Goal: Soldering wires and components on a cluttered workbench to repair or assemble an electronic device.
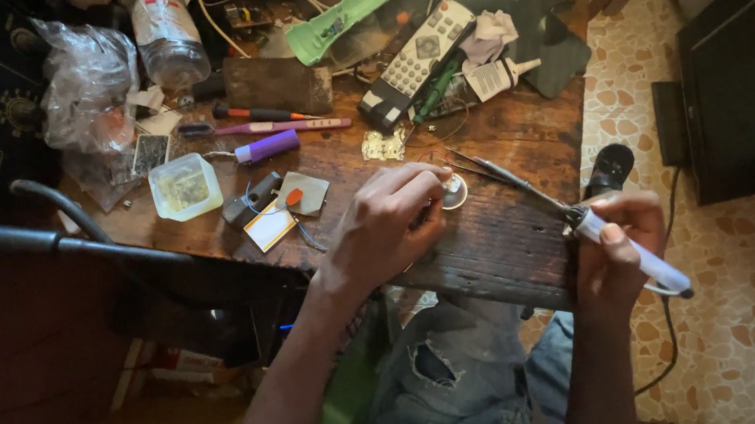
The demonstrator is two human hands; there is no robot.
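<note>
At the far left of the wooden bench point(512, 245) we note one crumpled plastic bag point(88, 79), one clear bottle point(164, 33) lying beside it, and one small clear tub point(185, 186) of yellowish matter. Moving right, we count one purple cylinder point(266, 146), one pink pen-like tool point(294, 125) and one red-handled screwdriver point(257, 113), then one green remote shell point(346, 14) and one grey remote keypad point(417, 54) farther back.

At centre, our left hand point(388, 225) rests on the bench with its fingertips pinched together on a small round disc point(455, 192), pinning it to the wood. At right, our right hand point(620, 247) is clamped around one white-handled soldering iron point(629, 251), its tip slanting toward the disc and ending just beside it.

We judge the work to be at the joining stage: the part is positioned and held, the iron is presented. Whether a joint is already made we cannot tell, as the fingers partly cover the disc. The remote remains in two separate pieces, so reassembly appears outstanding.
</note>
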